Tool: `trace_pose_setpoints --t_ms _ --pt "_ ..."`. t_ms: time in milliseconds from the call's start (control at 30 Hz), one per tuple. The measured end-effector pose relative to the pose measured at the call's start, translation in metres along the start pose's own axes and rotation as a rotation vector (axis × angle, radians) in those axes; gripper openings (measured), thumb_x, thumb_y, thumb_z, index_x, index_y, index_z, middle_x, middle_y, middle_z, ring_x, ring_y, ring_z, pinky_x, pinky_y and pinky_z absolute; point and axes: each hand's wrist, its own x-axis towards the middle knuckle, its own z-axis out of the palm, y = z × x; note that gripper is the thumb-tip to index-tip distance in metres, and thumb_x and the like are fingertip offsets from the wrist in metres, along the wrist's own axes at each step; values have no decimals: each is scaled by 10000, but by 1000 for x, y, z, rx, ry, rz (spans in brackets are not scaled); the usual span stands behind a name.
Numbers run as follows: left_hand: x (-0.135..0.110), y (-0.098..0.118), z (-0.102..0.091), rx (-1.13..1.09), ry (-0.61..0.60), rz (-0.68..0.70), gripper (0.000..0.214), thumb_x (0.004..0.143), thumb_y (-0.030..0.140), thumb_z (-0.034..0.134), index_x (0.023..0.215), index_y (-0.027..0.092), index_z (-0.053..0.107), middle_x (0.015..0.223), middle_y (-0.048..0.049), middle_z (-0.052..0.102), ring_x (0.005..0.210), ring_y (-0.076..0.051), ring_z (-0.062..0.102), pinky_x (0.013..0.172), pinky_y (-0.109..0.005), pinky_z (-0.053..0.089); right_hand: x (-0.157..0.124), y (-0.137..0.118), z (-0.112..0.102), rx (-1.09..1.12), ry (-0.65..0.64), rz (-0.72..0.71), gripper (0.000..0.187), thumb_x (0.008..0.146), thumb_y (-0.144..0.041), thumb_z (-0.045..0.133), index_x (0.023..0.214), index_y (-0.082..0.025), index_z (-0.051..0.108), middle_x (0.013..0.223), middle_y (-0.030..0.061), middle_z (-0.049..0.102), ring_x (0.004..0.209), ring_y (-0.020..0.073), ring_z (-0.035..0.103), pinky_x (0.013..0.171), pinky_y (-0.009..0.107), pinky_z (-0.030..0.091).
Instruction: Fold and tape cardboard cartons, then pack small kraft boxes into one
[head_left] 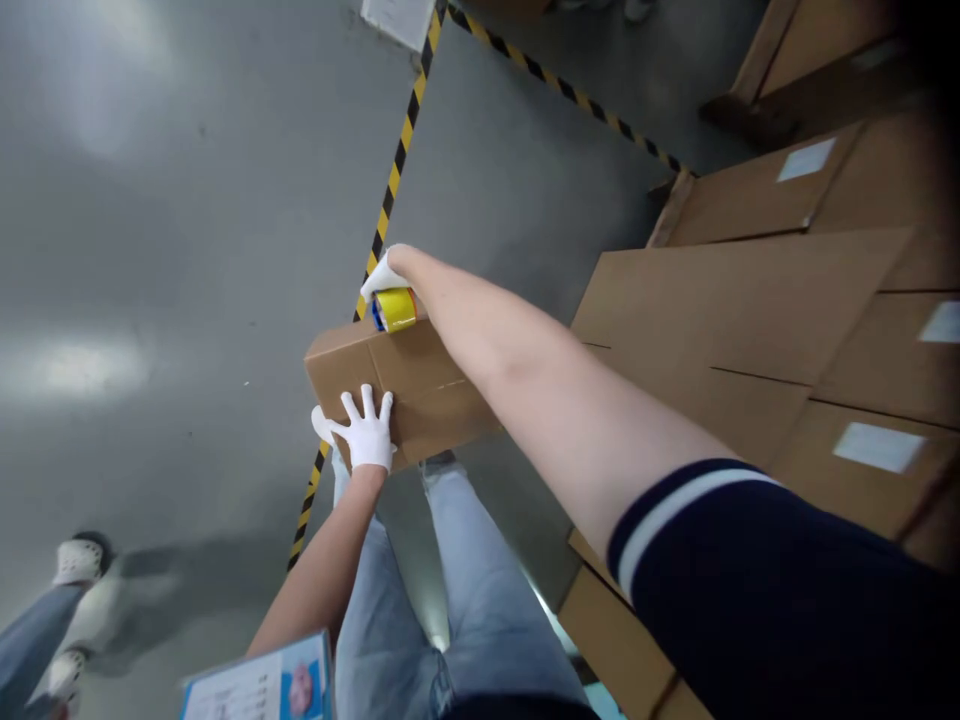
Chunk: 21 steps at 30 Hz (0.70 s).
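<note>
Head view: grey floor [225, 230] across most of the left and middle. Along the right side, stacked cartons [675, 300], some with white labels. At bottom centre, legs in pale jeans [487, 600]. In front of those legs, a brown carton [420, 400], apart from the stack and set at a slant; support underneath not visible. Beyond it and to its left, a yellow-and-black floor line [401, 140]. At lower left, well apart from the work, another person's lower leg [34, 625] and white shoes [79, 560].

Left hand [367, 435], white-gloved: open, with fingers fanned flat against the carton. Right hand [386, 268], also gloved: curled over a yellow roll [397, 310], apparently gripping, though with most fingers hidden.

Smallest, the roll itself: blue at one end, probably packing tape, at the carton's far edge. Judged as taping in hand, with bracing on the left. Calls next for a firm left palm, clear of the tape's path, and an even draw along the cardboard.
</note>
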Motion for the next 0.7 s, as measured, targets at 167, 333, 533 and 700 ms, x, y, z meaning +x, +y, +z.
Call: trace_pose_setpoints --t_ms 167,333,533,700 --pt "0 5 -6 15 16 -4 1109 689 471 869 1603 380 248 1712 -149 8 1498 -566 -79 1009 -900 137 -100 55 87 112 350 -131 447 816 -479 667 1101 -137 708 995 104 700 946 241 633 873 365 491" --pt "-2 9 -15 -5 -14 10 1119 691 474 875 1608 348 246 1709 -165 -15 1491 -573 -107 1012 -905 92 -284 142 295 184 385 117 724 802 -552 650 1451 -244 556 1091 125 667 894 254 663 799 321 502" --pt "-1 18 -7 -23 106 47 1134 642 465 918 1586 287 317 1693 -218 34 1459 -600 -51 962 -923 52 -318 192 401 213 106 278 672 814 -528 646 1446 -323 552 1101 102 651 888 249 675 764 312 478" --pt "-14 1 3 -85 172 39 1050 743 490 835 1599 248 276 1705 -174 37 1515 -500 -34 1134 -788 26 -220 181 380 256 60 270 540 813 -512 650 1279 -238 650 1122 132 694 968 259 686 762 303 463"
